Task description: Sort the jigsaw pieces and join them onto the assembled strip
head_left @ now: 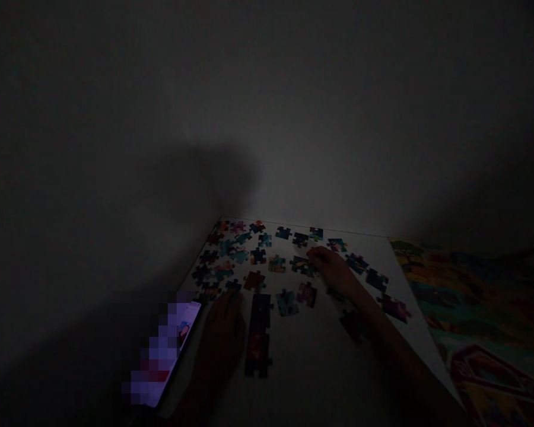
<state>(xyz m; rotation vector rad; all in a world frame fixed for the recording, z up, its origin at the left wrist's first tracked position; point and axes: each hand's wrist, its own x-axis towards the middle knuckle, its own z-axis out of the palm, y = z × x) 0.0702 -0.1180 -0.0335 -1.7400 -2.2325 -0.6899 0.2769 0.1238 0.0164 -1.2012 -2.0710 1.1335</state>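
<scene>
The scene is very dark. Loose jigsaw pieces (258, 256) lie scattered over a white table (311, 362). A dark strip of joined pieces (258, 335) lies near the front. My right hand (333, 270) reaches over the middle of the spread, fingers curled down on a piece (303, 265); whether it grips it I cannot make out. My left hand (222, 338) rests flat on the table just left of the joined strip, fingers pointing forward.
A lit phone (162, 356) lies at the table's left front edge. A colourful patterned sheet or box (471, 308) sits right of the table. A plain wall rises behind the table's far edge.
</scene>
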